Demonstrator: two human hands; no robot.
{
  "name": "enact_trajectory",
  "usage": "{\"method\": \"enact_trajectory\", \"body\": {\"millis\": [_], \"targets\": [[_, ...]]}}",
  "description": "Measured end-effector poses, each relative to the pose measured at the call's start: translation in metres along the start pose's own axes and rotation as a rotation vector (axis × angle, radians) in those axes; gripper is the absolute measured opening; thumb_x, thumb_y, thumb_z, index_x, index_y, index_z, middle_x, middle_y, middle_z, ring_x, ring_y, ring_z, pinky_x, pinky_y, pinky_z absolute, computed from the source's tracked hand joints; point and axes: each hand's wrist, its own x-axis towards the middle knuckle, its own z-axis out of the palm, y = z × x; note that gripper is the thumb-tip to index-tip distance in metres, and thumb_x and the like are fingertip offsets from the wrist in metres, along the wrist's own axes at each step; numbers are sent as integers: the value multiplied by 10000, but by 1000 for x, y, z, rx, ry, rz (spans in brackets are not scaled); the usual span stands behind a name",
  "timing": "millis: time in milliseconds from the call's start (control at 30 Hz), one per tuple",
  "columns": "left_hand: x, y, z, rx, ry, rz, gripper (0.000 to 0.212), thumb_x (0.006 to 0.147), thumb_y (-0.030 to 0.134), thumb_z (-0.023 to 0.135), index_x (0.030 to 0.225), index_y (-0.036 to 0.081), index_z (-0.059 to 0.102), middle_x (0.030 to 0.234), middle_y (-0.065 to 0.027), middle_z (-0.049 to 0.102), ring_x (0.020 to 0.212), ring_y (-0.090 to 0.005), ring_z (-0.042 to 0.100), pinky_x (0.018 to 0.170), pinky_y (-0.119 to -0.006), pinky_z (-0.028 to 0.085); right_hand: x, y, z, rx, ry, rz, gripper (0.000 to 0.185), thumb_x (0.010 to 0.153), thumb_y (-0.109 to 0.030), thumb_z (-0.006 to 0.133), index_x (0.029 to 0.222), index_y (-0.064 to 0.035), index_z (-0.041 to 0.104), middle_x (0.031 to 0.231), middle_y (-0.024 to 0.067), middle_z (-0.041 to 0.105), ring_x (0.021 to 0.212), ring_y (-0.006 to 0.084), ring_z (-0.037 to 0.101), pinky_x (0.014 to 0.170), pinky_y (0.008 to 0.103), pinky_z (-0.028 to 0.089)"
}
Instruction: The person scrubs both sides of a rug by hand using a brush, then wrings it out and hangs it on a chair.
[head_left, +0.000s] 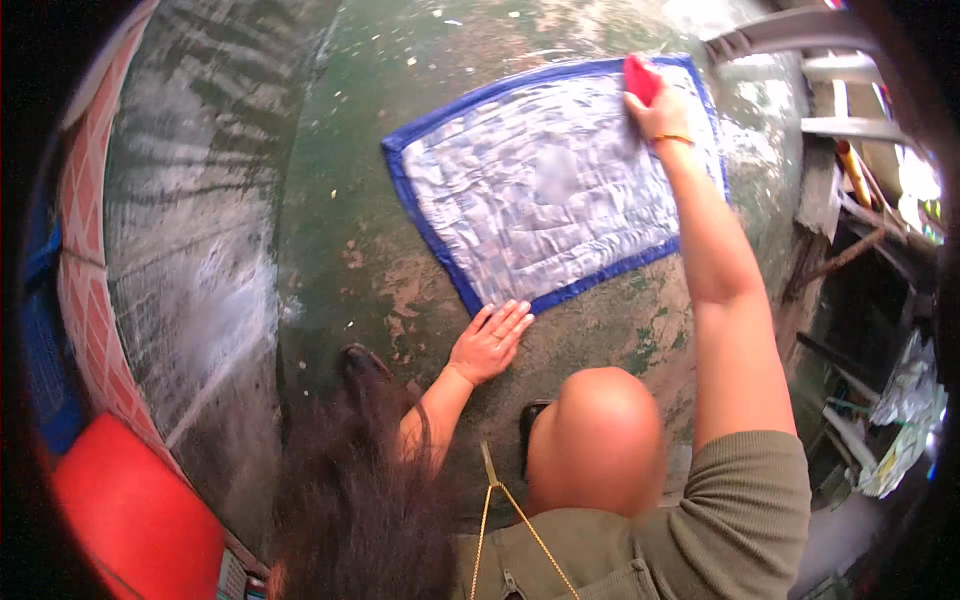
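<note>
A quilted mat (480, 195) lies spread on the floor, pale checked in its middle with a dark blue border. Around its centre is a round, blurred lighter patch. My left hand (489, 346) rests flat on the mat's near corner, fingers stretched out and gripping nothing. Reaching to the far right part of the mat, my right hand (667, 116) holds a small red object (641, 81) against it. Whether that object is a folded cloth or a brush I cannot tell, since my fingers cover part of it.
The green painted concrete floor (337, 225) is worn and speckled. At the lower left stands something red and flat-topped (139, 510), near a pink tiled edge (86, 300). Pale furniture bars (855, 127), wooden sticks (844, 259) and crumpled plastic (911, 390) crowd the right side.
</note>
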Motion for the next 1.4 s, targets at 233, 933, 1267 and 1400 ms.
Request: {"method": "enact_trajectory", "body": {"millis": [233, 933, 1267, 1400], "targets": [[40, -8, -17, 394, -315, -621, 850, 948, 541, 468, 1539, -15, 215, 1608, -253, 163, 1503, -427, 81, 1196, -580, 100, -238, -152, 39, 70, -583, -264, 434, 789, -322, 691, 1205, -210, 632, 961, 174, 702, 789, 363, 699, 722, 496, 559], [34, -63, -53, 461, -87, -302, 616, 921, 414, 581, 1369, 3, 482, 1484, -221, 403, 1378, -387, 370, 1124, -565, 262, -315, 125, -187, 225, 342, 642, 441, 789, -113, 732, 1219, -70, 645, 1140, 109, 697, 988, 205, 663, 890, 351, 515], [23, -191, -118, 679, 411, -985, 628, 1042, 439, 359, 1506, 18, 320, 1599, -219, 233, 1482, -380, 224, 1126, -648, 210, -465, 47, -106, 59, 685, 1023, 547, 789, -119, 780, 1243, 23, 510, 1202, 160, 636, 1087, 272, 630, 979, 395, 478], [103, -79, -26, 294, 461, -617, 644, 993, 413, 455, 1504, 37, 345, 1625, -197, 175, 1504, -378, 154, 1147, -667, 86, -338, -60, -57, 484, 174, 858, 688, 828, -189, 775, 1395, 15, 443, 1298, 121, 583, 1199, 242, 571, 1031, 384, 443]]}}
